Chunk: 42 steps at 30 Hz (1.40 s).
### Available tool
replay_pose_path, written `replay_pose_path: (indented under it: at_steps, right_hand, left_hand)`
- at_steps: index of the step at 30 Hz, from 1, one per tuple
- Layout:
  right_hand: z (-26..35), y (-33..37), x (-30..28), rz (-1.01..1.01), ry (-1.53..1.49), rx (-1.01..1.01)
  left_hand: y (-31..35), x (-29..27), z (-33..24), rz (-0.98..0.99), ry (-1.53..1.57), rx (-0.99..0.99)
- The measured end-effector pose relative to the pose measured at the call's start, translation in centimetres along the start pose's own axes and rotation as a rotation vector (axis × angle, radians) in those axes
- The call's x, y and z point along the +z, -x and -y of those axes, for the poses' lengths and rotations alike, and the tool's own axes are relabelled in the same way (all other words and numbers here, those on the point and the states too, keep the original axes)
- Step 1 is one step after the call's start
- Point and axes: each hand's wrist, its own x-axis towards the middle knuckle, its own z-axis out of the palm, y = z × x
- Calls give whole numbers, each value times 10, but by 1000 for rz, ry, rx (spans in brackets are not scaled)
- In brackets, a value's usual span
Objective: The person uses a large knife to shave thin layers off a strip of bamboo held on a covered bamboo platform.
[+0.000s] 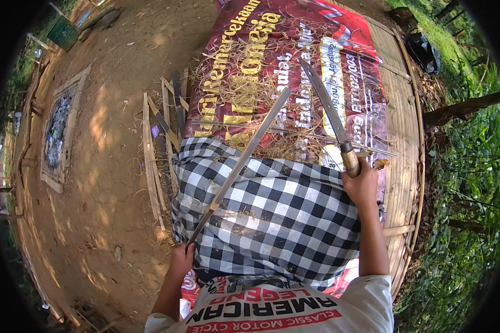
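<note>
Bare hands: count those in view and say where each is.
2. The left hand, at lower left, grips the end of a long, flat brown bamboo strip; the right hand, by the black-and-white checked cloth's right edge, grips a curved metal knife by its wooden handle.

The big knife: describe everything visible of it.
The big knife has a long, slightly curved, dark blade that looks like metal, a dark collar and a pale brown, wooden-looking handle. The right hand grips the handle. The blade points away from the person, tip leaning left, above the red banner; whether they touch is unclear.
</note>
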Motion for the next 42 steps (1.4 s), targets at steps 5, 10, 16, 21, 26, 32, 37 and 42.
replay_pose_path:
  at_steps: [5, 10, 16, 21, 26, 32, 37, 42]
  right_hand:
    - [37, 16, -6, 84, -74, -326]
    - [62, 13, 39, 265, 86, -590]
    - [46, -13, 58, 294, 147, -593]
    - [11, -46, 44, 259, 155, -240]
    - [-4, -50, 31, 87, -22, -47]
    - [16, -33, 38, 33, -172, -60]
    - [18, -24, 46, 44, -275, -252]
    - [33, -8, 56, 141, -159, -584]
  left_hand:
    - [2, -4, -5, -3, -51, 37]
    - [3, -2, -8, -18, -76, 47]
    - [5, 3, 4, -76, -182, 34]
    - [7, -1, 10, -46, -168, 10]
    - [6, 2, 1, -48, -113, 18]
    - [1, -9, -3, 26, -93, 0]
    - [1, -5, -10, -50, -30, -20]
    - [2, -6, -17, -44, -214, 20]
